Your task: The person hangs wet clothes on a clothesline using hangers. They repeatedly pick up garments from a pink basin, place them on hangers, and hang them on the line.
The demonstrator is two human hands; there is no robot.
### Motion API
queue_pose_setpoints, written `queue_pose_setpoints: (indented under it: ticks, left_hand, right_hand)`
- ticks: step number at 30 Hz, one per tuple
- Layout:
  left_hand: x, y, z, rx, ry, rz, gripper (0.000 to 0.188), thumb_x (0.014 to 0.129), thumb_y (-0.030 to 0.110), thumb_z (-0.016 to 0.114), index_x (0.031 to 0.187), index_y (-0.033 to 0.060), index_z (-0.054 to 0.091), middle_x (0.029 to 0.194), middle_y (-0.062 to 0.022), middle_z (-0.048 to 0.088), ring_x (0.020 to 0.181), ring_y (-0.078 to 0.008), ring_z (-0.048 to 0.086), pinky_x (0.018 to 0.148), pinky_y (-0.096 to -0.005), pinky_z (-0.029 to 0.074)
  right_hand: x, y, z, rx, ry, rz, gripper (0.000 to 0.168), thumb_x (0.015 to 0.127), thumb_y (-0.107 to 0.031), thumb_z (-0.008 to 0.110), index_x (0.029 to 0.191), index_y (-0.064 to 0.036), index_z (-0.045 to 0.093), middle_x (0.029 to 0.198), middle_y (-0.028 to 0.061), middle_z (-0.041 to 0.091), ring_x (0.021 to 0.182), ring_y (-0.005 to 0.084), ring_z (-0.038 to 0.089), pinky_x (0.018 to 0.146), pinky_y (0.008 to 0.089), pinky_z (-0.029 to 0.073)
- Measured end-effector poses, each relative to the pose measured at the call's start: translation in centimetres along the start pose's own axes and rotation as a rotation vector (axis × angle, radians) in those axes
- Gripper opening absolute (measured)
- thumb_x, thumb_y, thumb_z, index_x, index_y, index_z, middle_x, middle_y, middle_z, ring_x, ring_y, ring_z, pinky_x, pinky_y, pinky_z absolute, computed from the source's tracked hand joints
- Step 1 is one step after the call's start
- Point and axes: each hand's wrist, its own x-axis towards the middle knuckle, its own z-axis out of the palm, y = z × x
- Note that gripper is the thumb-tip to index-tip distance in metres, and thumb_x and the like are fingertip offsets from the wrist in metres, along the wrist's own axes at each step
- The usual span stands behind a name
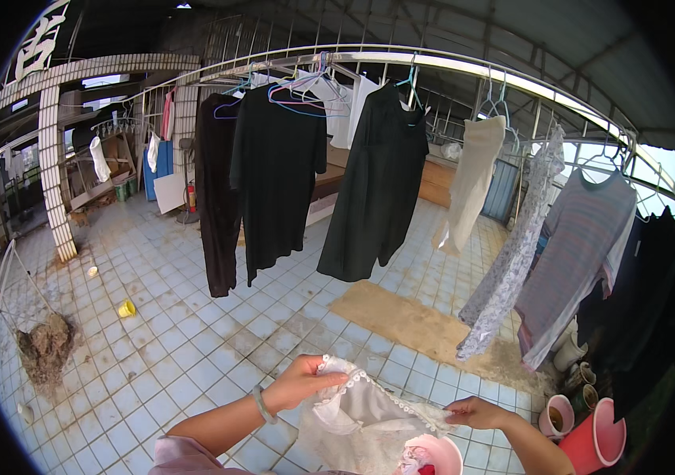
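Observation:
Stretched between my two hands is a white garment (367,415) with a lace-like trimmed edge. My left hand (302,383), with a bangle at the wrist, grips one end of that edge between thumb and fingers. The other end is pinched in my right hand (473,412). Below the garment, partly hidden by it, is a pink container (447,454) with white, pink and red cloth inside. Ahead, a black T-shirt (281,172), black trousers (367,196), a beige garment (475,178) and a striped shirt (581,237) hang from a metal rail (444,62).
At the lower right stand a red bucket (596,439) and a pink bucket (557,415) beside several pots. A tan mat (397,314) lies on the tiled floor. Farther left are a small yellow bucket (127,309), a brown heap (46,347) and a tiled pillar (54,172).

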Motion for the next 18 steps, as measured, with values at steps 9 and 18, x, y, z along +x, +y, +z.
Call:
queue_pose_setpoints:
  ticks: [9, 18]
  left_hand:
    - [-6.0, -0.2, -13.2, -0.036, 0.147, -0.104, 0.017, 0.089, 0.015, 0.062, 0.097, 0.0004, 0.066, 0.085, -0.0002, 0.066, 0.072, -0.0052, 0.057, 0.06, -0.02, 0.045]
    - [-11.1, -0.1, -24.2, -0.079, 0.405, -0.229, 0.016, 0.085, 0.016, 0.065, 0.088, 0.0012, 0.068, 0.066, 0.0044, 0.061, 0.054, -0.0029, 0.049, 0.047, -0.0193, 0.034]
  right_hand:
    - [11.1, -23.7, 0.5, -0.622, 0.185, -0.505, 0.025, 0.088, -0.011, 0.057, 0.111, -0.002, 0.06, 0.101, 0.0142, 0.062, 0.089, 0.0256, 0.06, 0.08, 0.0328, 0.048]
    - [28.0, -49.0, -9.1, -0.734, 0.682, -0.704, 0.021, 0.087, -0.008, 0.053, 0.101, 0.003, 0.063, 0.082, 0.0097, 0.064, 0.078, 0.0139, 0.059, 0.072, 0.0284, 0.047]
